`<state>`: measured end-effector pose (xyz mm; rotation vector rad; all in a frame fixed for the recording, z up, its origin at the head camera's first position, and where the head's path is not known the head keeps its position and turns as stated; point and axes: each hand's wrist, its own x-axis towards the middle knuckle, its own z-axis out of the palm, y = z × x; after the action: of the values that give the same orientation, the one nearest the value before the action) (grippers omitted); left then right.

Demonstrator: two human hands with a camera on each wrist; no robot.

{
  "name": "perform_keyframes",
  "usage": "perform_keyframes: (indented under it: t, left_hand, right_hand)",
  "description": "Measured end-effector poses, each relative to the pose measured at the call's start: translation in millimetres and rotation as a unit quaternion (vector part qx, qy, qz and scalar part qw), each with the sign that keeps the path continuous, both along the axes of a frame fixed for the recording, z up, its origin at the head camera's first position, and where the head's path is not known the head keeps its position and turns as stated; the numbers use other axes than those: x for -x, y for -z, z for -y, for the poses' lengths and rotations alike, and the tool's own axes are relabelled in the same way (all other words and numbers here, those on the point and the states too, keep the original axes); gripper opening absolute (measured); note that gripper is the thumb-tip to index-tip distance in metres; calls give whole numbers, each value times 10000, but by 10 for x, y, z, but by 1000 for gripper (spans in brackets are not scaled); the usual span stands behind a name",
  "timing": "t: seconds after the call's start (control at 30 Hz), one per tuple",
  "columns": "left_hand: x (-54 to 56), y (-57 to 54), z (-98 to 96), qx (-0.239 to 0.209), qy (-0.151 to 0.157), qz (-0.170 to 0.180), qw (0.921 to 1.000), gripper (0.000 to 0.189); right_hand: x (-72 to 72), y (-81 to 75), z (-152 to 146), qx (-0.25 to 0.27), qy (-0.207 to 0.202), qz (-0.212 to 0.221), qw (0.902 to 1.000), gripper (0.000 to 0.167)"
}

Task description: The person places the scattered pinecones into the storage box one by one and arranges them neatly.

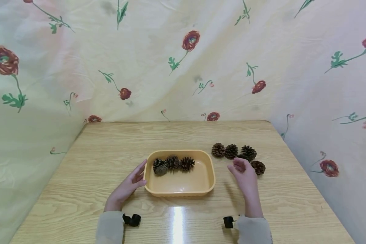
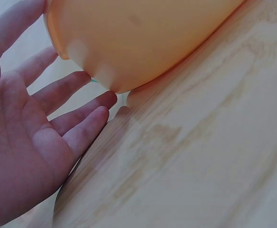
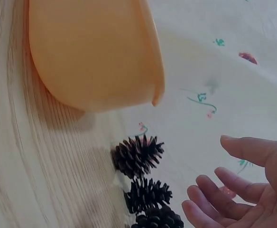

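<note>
A yellow plastic basin (image 1: 198, 184) stands on the table with several brown pine cones (image 1: 172, 162) grouped toward its back left. My left hand (image 1: 129, 184) is at the basin's left side, fingers spread and fairly straight, fingertips right at the wall; the left wrist view shows them against the basin (image 2: 129, 42). My right hand (image 1: 243, 173) hovers right of the basin with thumb and fingers apart and nothing between them. Just beyond it lie several loose pine cones (image 1: 218, 149), partly covered by the hand. In the right wrist view, a pine cone (image 3: 138, 156) stands beyond the fingertips.
The wood-grain table (image 1: 109, 135) meets a flowered cloth (image 1: 152, 61) hanging at the back and both sides. One pine cone (image 1: 258, 167) lies at the far right of the loose group. A black wrist camera (image 1: 135, 220) is strapped at the left sleeve.
</note>
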<state>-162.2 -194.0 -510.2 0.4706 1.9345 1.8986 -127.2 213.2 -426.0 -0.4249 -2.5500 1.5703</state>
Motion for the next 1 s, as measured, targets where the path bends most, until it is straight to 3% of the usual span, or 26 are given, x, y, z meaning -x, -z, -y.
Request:
perform_keyframes:
  t: [0.3, 0.57, 1.0]
  left_hand:
    - [0, 31, 3, 57, 70, -287, 9995, 77]
    - [4, 21, -10, 115, -7, -139, 9998, 77]
    - [-6, 17, 0, -63, 38, -102, 9999, 77]
  right_hand:
    - [-26, 49, -94, 145, 390, -271, 9988, 47]
    - [-40, 89, -206, 179, 804, -487, 9954, 49]
    - [-57, 119, -360, -257, 1221, -749, 9894, 51]
